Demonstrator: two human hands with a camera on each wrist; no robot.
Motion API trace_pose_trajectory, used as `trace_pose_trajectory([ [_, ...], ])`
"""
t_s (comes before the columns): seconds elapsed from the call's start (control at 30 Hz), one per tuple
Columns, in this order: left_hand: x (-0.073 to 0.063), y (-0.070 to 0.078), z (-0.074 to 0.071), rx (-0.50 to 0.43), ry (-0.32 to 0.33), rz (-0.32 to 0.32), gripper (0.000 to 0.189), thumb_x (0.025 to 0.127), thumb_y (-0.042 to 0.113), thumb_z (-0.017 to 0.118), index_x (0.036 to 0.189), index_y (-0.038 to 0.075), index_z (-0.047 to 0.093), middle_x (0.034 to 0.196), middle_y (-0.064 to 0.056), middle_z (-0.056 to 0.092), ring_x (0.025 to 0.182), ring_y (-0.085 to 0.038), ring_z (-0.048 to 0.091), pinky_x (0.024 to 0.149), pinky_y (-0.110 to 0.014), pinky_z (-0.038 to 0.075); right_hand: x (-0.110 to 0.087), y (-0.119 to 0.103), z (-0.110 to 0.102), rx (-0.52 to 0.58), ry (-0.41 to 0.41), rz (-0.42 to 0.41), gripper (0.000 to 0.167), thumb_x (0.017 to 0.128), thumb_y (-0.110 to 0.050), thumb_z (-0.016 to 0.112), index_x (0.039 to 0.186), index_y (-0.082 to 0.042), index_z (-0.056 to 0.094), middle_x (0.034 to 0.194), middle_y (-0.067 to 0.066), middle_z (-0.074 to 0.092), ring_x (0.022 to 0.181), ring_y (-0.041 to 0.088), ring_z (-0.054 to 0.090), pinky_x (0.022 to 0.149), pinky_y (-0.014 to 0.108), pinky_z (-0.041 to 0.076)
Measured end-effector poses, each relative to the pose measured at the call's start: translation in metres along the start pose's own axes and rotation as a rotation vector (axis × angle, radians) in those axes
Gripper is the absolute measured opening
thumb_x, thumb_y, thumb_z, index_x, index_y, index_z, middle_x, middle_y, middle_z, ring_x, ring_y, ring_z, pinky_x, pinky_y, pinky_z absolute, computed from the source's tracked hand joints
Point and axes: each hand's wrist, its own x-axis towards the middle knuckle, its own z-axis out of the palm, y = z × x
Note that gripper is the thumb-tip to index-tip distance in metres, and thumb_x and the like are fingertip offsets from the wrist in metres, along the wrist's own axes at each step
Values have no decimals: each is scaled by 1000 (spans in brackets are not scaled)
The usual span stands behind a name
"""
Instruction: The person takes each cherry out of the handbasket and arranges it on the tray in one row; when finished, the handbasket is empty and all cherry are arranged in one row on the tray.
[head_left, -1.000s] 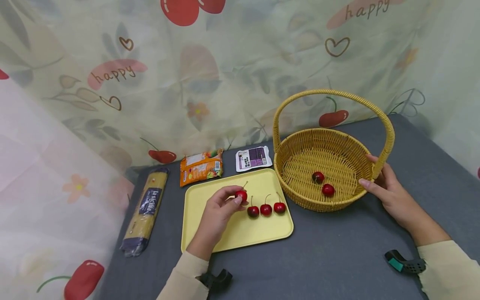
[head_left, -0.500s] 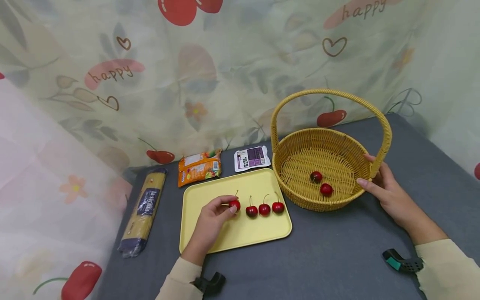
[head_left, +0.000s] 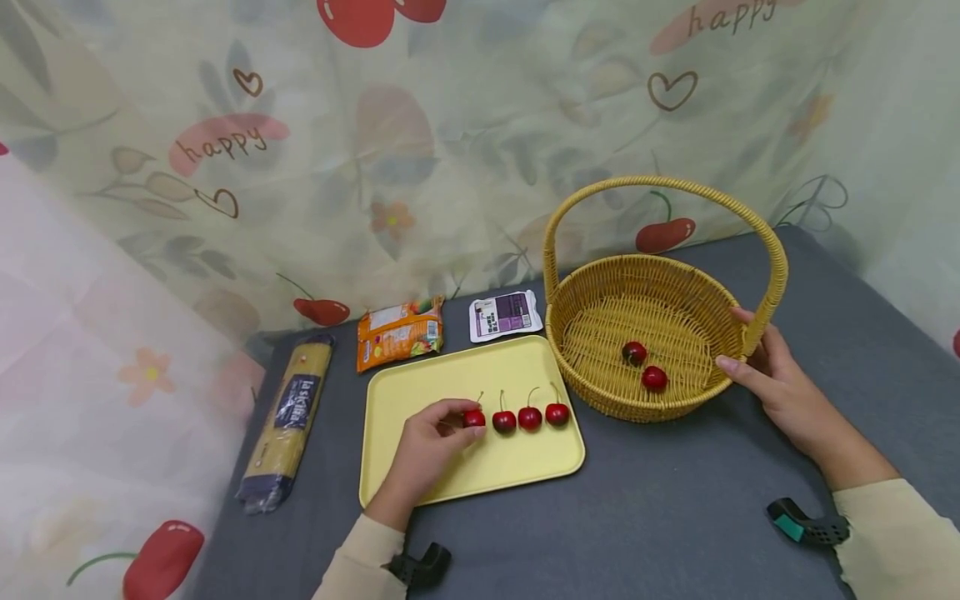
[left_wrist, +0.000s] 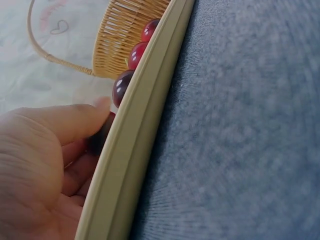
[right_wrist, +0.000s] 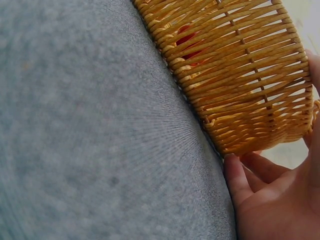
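My left hand [head_left: 431,442] holds a red cherry [head_left: 473,418] between thumb and fingers, low over the yellow tray [head_left: 420,387]. It sits at the left end of a row with a dark red cherry [head_left: 504,422] and two more to its right, stems pointing up. In the left wrist view the tray's edge [left_wrist: 125,150] hides part of the held cherry [left_wrist: 101,135]. On the right, my right hand [head_left: 783,392] grips the rim of the wicker basket [head_left: 600,400], thumb over the inside. Two cherries lie inside, one of them a bright red cherry [head_left: 655,379].
Behind the tray lie an orange snack packet [head_left: 401,335] and a white and purple sachet [head_left: 506,317]. A pack of spaghetti [head_left: 288,425] lies to the left on the grey table cloth [head_left: 600,525]. The basket's tall handle [head_left: 660,181] arches up before the printed curtain.
My left hand has lowered the cherry from above the tray to the left end of the row, moving slightly left and toward me. My right hand stays on the basket.
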Motion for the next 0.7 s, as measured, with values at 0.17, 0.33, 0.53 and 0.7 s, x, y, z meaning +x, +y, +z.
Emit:
trace_pose_trajectory([
  [0.17,0,0,1,37,-8,35,28,93,15,91,119,14,82,109,0,72,93,-24,63,77,-31,54,1,1,0,6,2,-3,75,115,-8,53,175,-25,10,163,34,24,135,6,41,97,10,34],
  [0.33,1,-1,2,79,-23,71,26,92,17,92,116,14,82,107,2,70,90,-22,61,76,-30,52,1,1,-1,0,0,-1,75,116,-9,52,175,-24,10,163,35,24,134,5,40,97,10,34],
  [0.53,1,-3,2,89,-36,76,26,91,17,93,114,13,82,104,1,70,87,-22,59,74,-30,50,1,0,-1,0,-1,5,75,116,-9,53,175,-24,9,164,35,22,135,5,39,97,9,33],
  [0.7,1,-3,2,90,-36,84,26,91,18,93,114,13,82,104,1,70,87,-22,59,74,-30,49,1,0,-1,-5,0,6,76,115,-10,53,175,-24,9,165,35,21,136,4,38,97,9,33],
])
